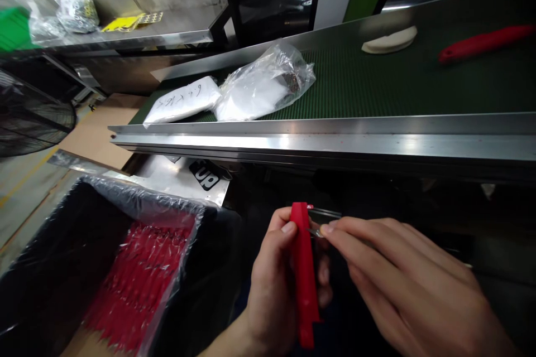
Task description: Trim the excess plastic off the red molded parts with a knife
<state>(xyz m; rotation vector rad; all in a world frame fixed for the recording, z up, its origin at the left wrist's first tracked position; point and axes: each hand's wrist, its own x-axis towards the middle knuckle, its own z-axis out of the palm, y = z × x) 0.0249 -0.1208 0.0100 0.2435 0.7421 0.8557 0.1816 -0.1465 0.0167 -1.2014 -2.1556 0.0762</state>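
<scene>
My left hand [272, 284] grips a red plastic handle [304, 273] upright, thumb near its top end. My right hand [402, 279] pinches a small thin metal piece [322, 222] against the top of that handle, fingertips touching it. Both hands are low in the view, below the metal edge of a green conveyor belt [377, 83]. A second red handle [481, 43] lies on the belt at the far right.
A black bin lined with clear plastic [138, 206] at lower left holds several red handles [138, 279]. On the belt lie two plastic bags [259, 86], one white [184, 101], and a white curved piece [389, 40]. A black fan [29, 117] stands at left.
</scene>
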